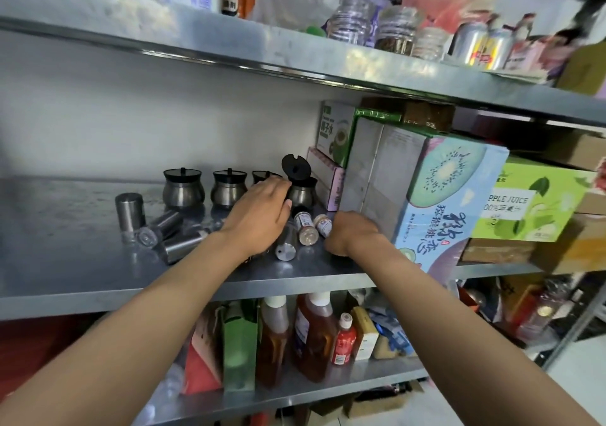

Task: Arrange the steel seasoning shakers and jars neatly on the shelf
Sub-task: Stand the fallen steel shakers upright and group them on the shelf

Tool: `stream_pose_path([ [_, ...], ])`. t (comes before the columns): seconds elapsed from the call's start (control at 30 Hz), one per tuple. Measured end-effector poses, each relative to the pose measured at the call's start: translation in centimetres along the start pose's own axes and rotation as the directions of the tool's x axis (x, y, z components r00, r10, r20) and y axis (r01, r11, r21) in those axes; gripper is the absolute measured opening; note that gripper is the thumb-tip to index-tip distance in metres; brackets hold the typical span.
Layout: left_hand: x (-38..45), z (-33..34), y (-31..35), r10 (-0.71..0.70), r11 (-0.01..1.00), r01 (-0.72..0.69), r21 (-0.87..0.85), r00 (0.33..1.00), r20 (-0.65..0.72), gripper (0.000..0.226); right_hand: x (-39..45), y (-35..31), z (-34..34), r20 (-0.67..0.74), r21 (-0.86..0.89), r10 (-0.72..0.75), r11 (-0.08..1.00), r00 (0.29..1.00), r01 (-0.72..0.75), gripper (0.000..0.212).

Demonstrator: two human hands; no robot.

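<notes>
On the steel middle shelf (65, 261), round steel jars with black lids stand in a back row: one (183, 189), a second (228, 189), a third (262, 174) mostly hidden, and a fourth (301, 196) with its lid flipped up. One steel shaker (130, 210) stands upright at the left. Others lie on their sides (160, 225), (183, 245), (286, 245). My left hand (262, 209) hovers palm down with fingers spread, fingertips at the third and fourth jars. My right hand (351, 232) is curled around the near end of a small glass spice bottle (323, 225); another bottle (306, 228) lies beside it.
A tilted kiwi drink carton (426, 196) crowds the right side, touching my right hand. A pink box (328, 179), a green box (337, 133) and an apple juice carton (531, 202) sit further right. Sauce bottles (311, 333) fill the shelf below, jars and cans the shelf above.
</notes>
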State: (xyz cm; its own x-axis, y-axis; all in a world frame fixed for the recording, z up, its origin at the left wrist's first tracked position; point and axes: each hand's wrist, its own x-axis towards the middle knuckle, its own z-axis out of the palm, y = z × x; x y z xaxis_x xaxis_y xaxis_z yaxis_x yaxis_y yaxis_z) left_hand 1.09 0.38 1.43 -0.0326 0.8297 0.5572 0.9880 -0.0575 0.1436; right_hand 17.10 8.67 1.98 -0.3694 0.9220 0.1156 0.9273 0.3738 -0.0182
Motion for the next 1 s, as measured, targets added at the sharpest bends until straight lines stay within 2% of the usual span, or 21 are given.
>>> stream_pose_path([
  [0.17, 0.7, 0.2, -0.3, 0.011, 1.000, -0.011, 0.007, 1.000, -0.004, 0.042, 0.3, 0.1, 0.5, -0.042, -0.075, -0.003, 0.997, 0.999, 0.000, 0.035],
  [0.47, 0.4, 0.9, -0.1, 0.065, 0.996, -0.066, 0.063, 0.998, 0.011, 0.038, 0.8, 0.7, 1.3, -0.070, 0.033, -0.016, 0.999, 0.997, 0.018, 0.032],
  [0.7, 0.1, 0.9, 0.0, 0.097, 0.994, -0.098, 0.048, 0.995, 0.018, 0.036, 0.5, 0.9, 1.3, -0.195, 0.051, -0.022, 0.998, 0.980, 0.033, 0.029],
  [0.77, 0.1, 0.9, 0.1, 0.101, 0.994, -0.102, 0.047, 0.995, 0.023, 0.037, 0.6, 0.8, 1.0, -0.223, 0.102, -0.013, 0.994, 0.975, 0.036, 0.033],
  [0.93, 0.3, 1.1, 0.0, 0.110, 0.993, -0.113, 0.046, 0.993, 0.050, 0.040, 1.2, 0.8, -0.9, -0.271, 0.230, 0.004, 0.971, 0.962, 0.060, 0.059],
  [1.0, 0.4, 1.2, 0.0, 0.107, 0.993, -0.110, 0.042, 0.992, 0.065, 0.041, 1.5, 0.9, -1.4, -0.296, 0.245, -0.002, 0.966, 0.955, 0.078, 0.054],
])
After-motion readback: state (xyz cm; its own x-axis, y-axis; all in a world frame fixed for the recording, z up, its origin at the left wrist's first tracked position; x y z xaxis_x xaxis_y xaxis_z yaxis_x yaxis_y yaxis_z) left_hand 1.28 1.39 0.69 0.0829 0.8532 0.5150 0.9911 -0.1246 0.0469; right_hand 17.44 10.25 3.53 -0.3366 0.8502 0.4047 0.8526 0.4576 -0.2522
